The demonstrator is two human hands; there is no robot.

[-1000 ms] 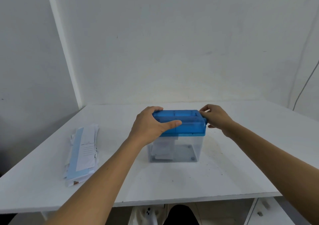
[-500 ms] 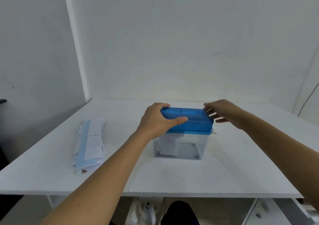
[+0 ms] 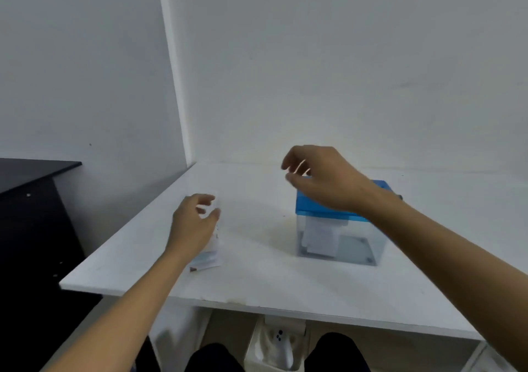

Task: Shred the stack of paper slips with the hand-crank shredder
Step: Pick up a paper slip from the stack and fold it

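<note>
Paper slips [image 3: 210, 260], seemingly under left hand [image 3: 193, 226]

Gap btw slips [image 3: 213, 259] & shredder [image 3: 360, 237]; wall [image 3: 314, 86] behind.

The left hand [image 3: 194, 224] is seen low and to the left, back uppermost, with the fingers loosely curled and the thumb set apart. Nothing is seen gripped, though some blur is noted. The right hand [image 3: 323, 180] is held higher and further forward, palm down, with the fingers relaxed and nothing held. Both forearms are bare and extended forward.
</note>
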